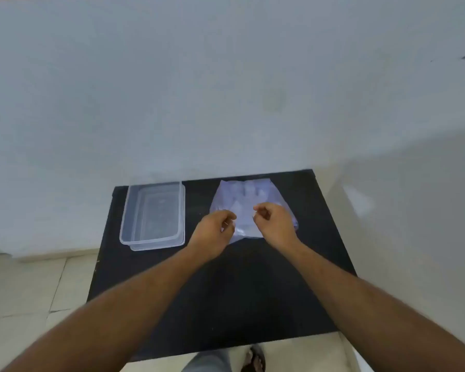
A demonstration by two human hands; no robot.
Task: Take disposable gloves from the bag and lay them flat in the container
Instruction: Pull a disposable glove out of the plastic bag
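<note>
A clear plastic bag with pale disposable gloves inside lies on the far right part of a black table. My left hand pinches the bag's near edge on its left side. My right hand has its fingers curled at the bag's near edge on the right; whether it actually holds the plastic is not clear. A clear rectangular container stands empty on the table to the left of the bag, apart from both hands.
The table stands against a pale wall. Tiled floor lies to its left and near side. A foot in a sandal and a trouser leg show below the table's near edge.
</note>
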